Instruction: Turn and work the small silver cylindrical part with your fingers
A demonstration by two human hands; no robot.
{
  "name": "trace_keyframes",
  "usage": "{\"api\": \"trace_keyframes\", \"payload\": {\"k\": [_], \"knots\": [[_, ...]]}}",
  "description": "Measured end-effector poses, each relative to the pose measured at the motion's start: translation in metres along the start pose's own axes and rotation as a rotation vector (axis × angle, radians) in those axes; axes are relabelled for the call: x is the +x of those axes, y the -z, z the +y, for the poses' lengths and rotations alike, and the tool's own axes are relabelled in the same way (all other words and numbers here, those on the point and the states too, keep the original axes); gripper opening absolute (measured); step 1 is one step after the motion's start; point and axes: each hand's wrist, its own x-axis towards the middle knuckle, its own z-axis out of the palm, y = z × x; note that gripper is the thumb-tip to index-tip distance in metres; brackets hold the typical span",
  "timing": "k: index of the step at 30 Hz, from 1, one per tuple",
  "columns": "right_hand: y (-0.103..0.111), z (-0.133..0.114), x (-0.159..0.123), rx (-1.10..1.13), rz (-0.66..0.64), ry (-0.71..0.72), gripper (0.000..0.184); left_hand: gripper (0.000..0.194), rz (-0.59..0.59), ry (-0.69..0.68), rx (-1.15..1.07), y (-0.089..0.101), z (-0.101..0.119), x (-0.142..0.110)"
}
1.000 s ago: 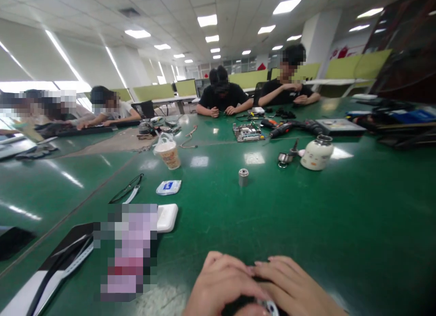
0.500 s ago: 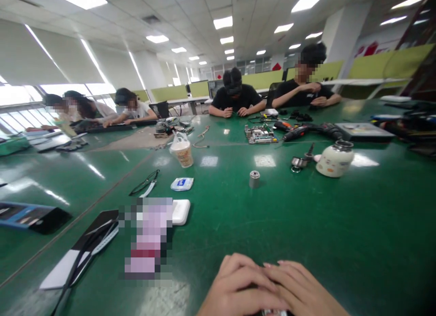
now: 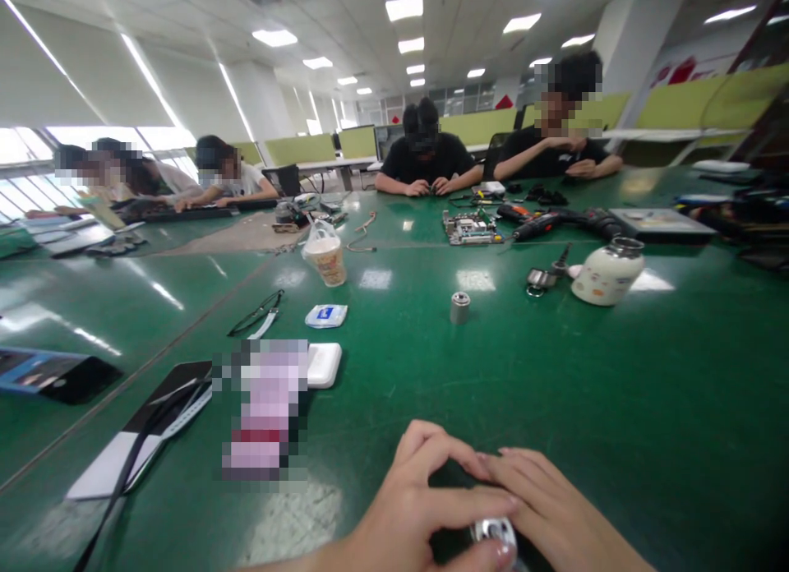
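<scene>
Head view: left hand (image 3: pixel 419 490) pinches shiny, rounded metal part (image 3: pixel 493 531) between thumb and forefinger; right hand (image 3: pixel 555 502) touching left, its grip unclear. Beyond, on green surface (image 3: pixel 382 383): upright silvery cylinder (image 3: pixel 459 308); white packet (image 3: pixel 326 315), blue label illegible.

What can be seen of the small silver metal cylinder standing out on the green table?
The small silver metal cylinder has a plain, dull side and a shinier round top, whose finer detail is too small to tell. It stands upright on the glossy green tabletop, and nothing but the tabletop touches it.
</scene>
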Motion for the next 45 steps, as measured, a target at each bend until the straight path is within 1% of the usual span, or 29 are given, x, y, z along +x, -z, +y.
{"api": "trace_keyframes", "payload": {"k": [2,6,9,11,14,16,17,19,21,23,26,29,31,35,37,39,41,43,45], "knots": [[-0.003,0.004,-0.001,-0.022,0.007,0.024,0.047,0.026,0.059,-0.027,-0.029,-0.001,-0.005,0.0],[-0.001,0.003,0.0,0.034,0.0,0.0,0.041,0.025,0.088,-0.109,-0.093,-0.003,-0.005,0.0],[0.003,-0.001,0.001,0.057,-0.029,-0.029,0.038,0.025,0.14,-0.108,-0.09,-0.002,0.001,-0.001],[0.004,-0.001,0.002,0.036,-0.024,-0.02,0.039,0.022,0.165,-0.096,-0.062,0.001,0.002,0.0],[0.005,0.002,0.004,0.005,-0.021,0.022,0.04,0.015,0.26,-0.016,-0.005,0.007,-0.006,0.003],[0.007,0.003,0.006,-0.001,-0.043,0.039,0.036,0.011,0.326,0.095,0.066,0.011,-0.02,0.006],[0.008,0.003,0.007,-0.002,-0.056,0.038,0.034,0.011,0.34,0.154,0.121,0.013,-0.029,0.006],[0.01,0.002,0.007,0.0,-0.07,0.014,0.034,0.013,0.337,0.232,0.25,0.015,-0.046,0.007],[0.011,0.002,0.007,0.003,-0.06,-0.041,0.035,0.016,0.279,0.268,0.354,0.017,-0.06,0.006],[0.011,0.003,0.005,0.002,-0.04,-0.121,0.034,0.02,0.237,0.283,0.407,0.017,-0.068,0.004],[0.008,0.008,0.003,0.017,-0.019,-0.231,0.033,0.024,0.224,0.282,0.416,0.018,-0.072,0.004],[0.004,0.015,0.003,0.054,-0.019,-0.285,0.037,0.019,0.236,0.279,0.365,0.018,-0.071,0.006],[0.001,0.017,0.002,0.074,-0.035,-0.297,0.04,0.016,0.275,0.277,0.268,0.016,-0.066,0.007],[-0.003,0.019,0.0,0.089,-0.069,-0.334,0.046,0.018,0.377,0.242,-0.003,0.007,-0.043,0.014],[-0.003,0.021,0.001,0.098,-0.071,-0.334,0.047,0.017,0.38,0.198,-0.072,0.0,-0.029,0.02],[0.0,0.026,0.004,0.118,-0.081,-0.291,0.045,0.02,0.355,0.167,-0.105,-0.008,-0.018,0.026],[0.003,0.032,0.009,0.14,-0.1,-0.213,0.042,0.024,0.348,0.154,-0.12,-0.017,-0.013,0.029],[0.007,0.037,0.013,0.156,-0.112,-0.146,0.042,0.024,0.365,0.132,-0.113,-0.026,-0.013,0.029],[0.009,0.04,0.016,0.167,-0.12,-0.124,0.039,0.023,0.386,0.065,-0.096,-0.032,-0.018,0.027]]}}
